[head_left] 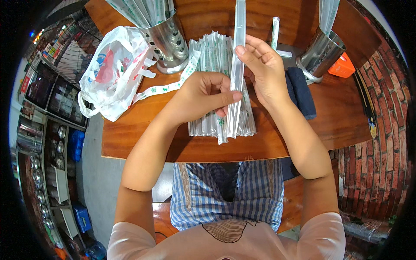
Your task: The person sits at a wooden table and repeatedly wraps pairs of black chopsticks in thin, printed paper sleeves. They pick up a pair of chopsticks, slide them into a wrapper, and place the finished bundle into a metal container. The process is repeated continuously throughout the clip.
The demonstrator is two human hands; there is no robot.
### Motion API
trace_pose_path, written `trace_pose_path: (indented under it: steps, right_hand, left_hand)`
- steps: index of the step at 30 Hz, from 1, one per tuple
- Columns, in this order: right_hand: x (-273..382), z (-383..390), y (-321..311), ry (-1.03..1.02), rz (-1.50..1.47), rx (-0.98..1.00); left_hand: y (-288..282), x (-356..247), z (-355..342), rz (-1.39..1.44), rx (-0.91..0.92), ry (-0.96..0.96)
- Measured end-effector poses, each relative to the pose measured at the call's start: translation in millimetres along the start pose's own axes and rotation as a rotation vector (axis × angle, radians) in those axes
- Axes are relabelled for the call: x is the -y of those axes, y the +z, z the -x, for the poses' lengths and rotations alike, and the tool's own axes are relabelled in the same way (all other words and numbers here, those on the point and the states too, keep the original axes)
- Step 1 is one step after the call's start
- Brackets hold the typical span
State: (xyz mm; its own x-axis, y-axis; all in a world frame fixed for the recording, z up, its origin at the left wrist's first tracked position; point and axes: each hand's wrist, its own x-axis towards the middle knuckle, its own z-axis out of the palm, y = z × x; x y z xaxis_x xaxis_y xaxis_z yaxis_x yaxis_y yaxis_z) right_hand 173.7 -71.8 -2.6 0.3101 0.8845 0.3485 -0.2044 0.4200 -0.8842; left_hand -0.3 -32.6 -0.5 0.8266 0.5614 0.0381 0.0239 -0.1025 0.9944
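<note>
A long, narrow pack of chopsticks in a clear plastic sleeve (238, 32) stands nearly lengthwise between my hands, above the table. My left hand (206, 96) pinches its lower part between thumb and fingers. Higher up, my right hand (265, 69) grips it, with the thumb on the front and the fingers behind. Beneath both hands lies a pile of similar wrapped chopsticks (203, 125), side by side, with green print on the sleeves. My hands and the held pack hide part of this pile.
A white plastic bag (108, 82) and a white strip with green print (164, 88) lie left. Metal holders with wrapped sticks stand at the back left (169, 41) and right (321, 54). Near the right one are an orange box (341, 66) and a dark blue cloth (302, 95).
</note>
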Motion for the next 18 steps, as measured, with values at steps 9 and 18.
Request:
trace_pose_path:
  steps: [9,18]
  right_hand:
    - [-8,-2,-6,0.180,0.023,0.098]
    - [-13,-2,-5,0.186,0.034,0.145]
  left_hand:
    - [-4,-5,1,-0.001,-0.055,-0.052]
    - [-5,1,-2,0.037,-0.116,-0.083]
